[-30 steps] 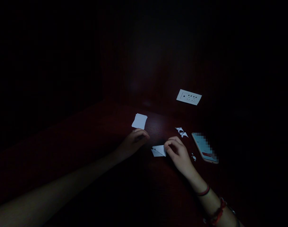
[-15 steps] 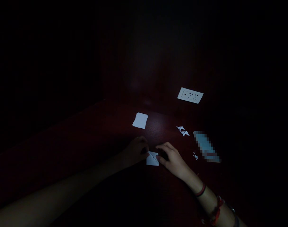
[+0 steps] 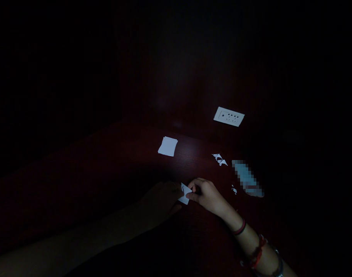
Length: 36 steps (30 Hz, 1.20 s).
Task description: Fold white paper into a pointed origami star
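Note:
A small white square of paper [image 3: 185, 199] lies turned at a slant between my two hands, low in the middle of the view. My right hand [image 3: 208, 195] pinches its right corner between thumb and bent fingers. In deep shadow, my left hand [image 3: 164, 196] has its fingers over the paper's left side and its thumb lower down. A crease or fold shows as a dark line on the paper's upper part. Parts of the left fingers are too dim to make out.
A stack of white paper squares [image 3: 168, 146] lies farther back on the dark red table [image 3: 135, 154]. To the right are folded paper pieces [image 3: 220, 159], small paper scraps [image 3: 234, 189] and a blurred-out phone-shaped object [image 3: 247, 179]. A white socket plate [image 3: 229, 116] is on the back wall.
The paper has turned from lying square to a slant. My right fingers have closed on its right corner, and my left hand has moved lower, over its left side. The view has shifted slightly.

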Available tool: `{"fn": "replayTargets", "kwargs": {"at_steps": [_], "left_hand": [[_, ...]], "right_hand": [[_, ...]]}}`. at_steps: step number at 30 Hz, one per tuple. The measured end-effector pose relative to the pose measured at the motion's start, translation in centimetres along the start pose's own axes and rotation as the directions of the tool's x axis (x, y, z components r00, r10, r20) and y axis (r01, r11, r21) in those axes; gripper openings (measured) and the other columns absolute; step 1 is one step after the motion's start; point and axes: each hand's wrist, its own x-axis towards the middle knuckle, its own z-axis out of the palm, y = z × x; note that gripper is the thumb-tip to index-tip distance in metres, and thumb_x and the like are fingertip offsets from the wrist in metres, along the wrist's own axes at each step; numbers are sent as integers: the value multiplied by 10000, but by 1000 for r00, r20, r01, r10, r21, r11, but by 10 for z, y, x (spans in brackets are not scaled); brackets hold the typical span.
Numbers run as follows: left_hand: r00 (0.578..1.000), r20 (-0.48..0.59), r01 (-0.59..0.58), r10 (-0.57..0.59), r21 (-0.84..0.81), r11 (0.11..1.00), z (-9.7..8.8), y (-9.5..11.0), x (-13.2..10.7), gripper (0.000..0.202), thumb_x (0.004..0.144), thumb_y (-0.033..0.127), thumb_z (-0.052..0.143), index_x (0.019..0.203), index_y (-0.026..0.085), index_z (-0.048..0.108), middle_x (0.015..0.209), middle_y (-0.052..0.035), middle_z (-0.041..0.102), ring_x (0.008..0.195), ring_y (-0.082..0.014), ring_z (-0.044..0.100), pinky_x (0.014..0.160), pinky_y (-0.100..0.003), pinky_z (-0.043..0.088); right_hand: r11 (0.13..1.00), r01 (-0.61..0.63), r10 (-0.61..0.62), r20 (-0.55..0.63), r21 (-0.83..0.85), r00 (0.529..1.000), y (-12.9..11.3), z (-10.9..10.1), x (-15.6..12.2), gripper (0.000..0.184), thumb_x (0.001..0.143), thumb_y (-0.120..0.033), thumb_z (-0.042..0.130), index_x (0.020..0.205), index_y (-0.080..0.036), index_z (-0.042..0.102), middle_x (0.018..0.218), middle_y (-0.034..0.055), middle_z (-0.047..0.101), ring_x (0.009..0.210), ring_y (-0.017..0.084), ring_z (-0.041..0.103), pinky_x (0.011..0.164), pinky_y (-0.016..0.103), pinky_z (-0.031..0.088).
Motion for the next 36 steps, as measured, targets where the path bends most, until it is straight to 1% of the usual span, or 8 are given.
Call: {"fn": "replayTargets", "kwargs": {"at_steps": [5, 9, 11, 15, 20, 26, 30, 36], "left_hand": [[1000, 10, -24, 23, 76, 997, 14, -11, -3, 285, 821, 259, 416, 1101, 232, 465, 1130, -26, 504, 1006, -234, 438, 801, -388, 328], [993, 9, -117, 117, -37, 993, 23, -27, 4, 280, 843, 214, 379, 1112, 221, 454, 1152, -25, 487, 1037, -172, 432, 837, -314, 338], [993, -58, -108, 103, -89, 990, 26, -31, 8, 236, 831, 223, 415, 1052, 202, 493, 1094, -26, 522, 1020, -159, 444, 851, -297, 335], [995, -82, -72, 63, -106, 992, 24, -28, 15, 126, 760, 203, 528, 883, 191, 551, 998, -15, 530, 910, -152, 485, 788, -279, 369], [999, -46, -14, 12, -36, 999, 15, -21, 19, 148, 767, 167, 508, 910, 189, 538, 927, -14, 537, 830, -158, 505, 722, -293, 386], [997, -17, -80, 80, 13, 997, 13, -13, 13, 144, 800, 210, 476, 898, 172, 574, 971, -36, 560, 857, -174, 521, 749, -304, 398], [994, -33, -99, 101, 53, 994, 16, -16, 12, 179, 810, 255, 461, 920, 162, 567, 976, -56, 572, 887, -200, 522, 774, -351, 391], [993, 12, -121, 121, -11, 993, 18, -30, 17, 197, 829, 180, 420, 965, 203, 562, 1004, -27, 576, 904, -155, 532, 791, -284, 394]], "right_hand": [[1000, -3, 3, -3, -9, 1000, 8, -2, -1, 74, 668, -210, 610, 645, -153, 569, 665, -7, 518, 609, 95, 480, 571, 203, 375], [999, -11, 12, -27, 43, 1000, 14, -2, 0, 94, 659, -205, 614, 746, -172, 600, 701, -7, 519, 629, 98, 487, 584, 206, 387], [996, -28, 32, -51, 80, 998, 15, 1, 2, 131, 666, -191, 604, 795, -174, 599, 715, -4, 519, 624, 96, 486, 579, 203, 394], [993, -27, 36, -82, 114, 996, 14, 6, 5, 118, 662, -141, 592, 778, -164, 591, 701, -6, 526, 608, 90, 485, 572, 197, 402], [994, 76, -70, -70, 77, 995, 13, 4, 8, 58, 698, -134, 558, 733, -162, 596, 691, -2, 540, 616, 92, 499, 562, 192, 402], [969, 248, -248, 47, -2, 968, 15, -7, 4, 137, 762, -145, 497, 814, -177, 620, 798, 27, 571, 728, 114, 536, 665, 214, 422], [966, 258, -256, 64, -20, 965, 18, -9, 3, 158, 767, -160, 496, 875, -184, 608, 803, 31, 568, 724, 117, 539, 659, 217, 429], [967, 253, -253, 16, 10, 967, 17, -7, 3, 125, 754, -145, 499, 830, -166, 596, 751, 18, 549, 655, 96, 515, 615, 200, 416]]}}
